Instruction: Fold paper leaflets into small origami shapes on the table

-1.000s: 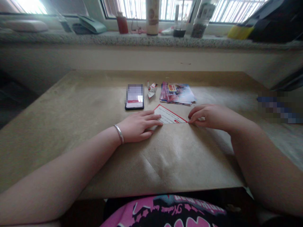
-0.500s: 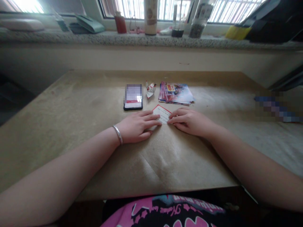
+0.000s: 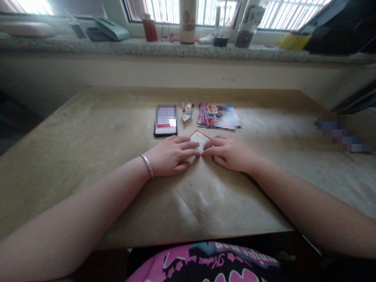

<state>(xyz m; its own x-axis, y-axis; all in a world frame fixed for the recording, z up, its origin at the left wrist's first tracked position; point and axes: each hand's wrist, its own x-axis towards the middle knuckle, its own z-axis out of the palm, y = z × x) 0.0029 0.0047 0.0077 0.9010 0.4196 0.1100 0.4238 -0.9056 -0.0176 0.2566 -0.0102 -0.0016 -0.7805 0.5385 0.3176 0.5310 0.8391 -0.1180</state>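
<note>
A small piece of folded paper (image 3: 199, 138), white with printed lines and a red border, lies on the table between my hands. My left hand (image 3: 172, 156), with a silver bangle at the wrist, rests palm down, fingers apart and their tips on the paper's left side. From the right, my right hand (image 3: 230, 152) reaches in with fingers stretched and slightly bent, their tips pressing on the right side of the paper. Near its lower corner the fingertips of both hands almost meet. They cover much of the paper's lower half.
Behind my left hand lies a phone (image 3: 166, 121). A folded paper figure (image 3: 187, 112) sits beside it, then a stack of colourful printed sheets (image 3: 219, 116). A blurred item (image 3: 343, 135) is at the right table edge. Bottles and other things stand on the stone windowsill (image 3: 164, 47).
My right hand has slid a little left across the paper, so its fingertips are closer to my left hand's and hide more of it. My left hand has barely moved.
</note>
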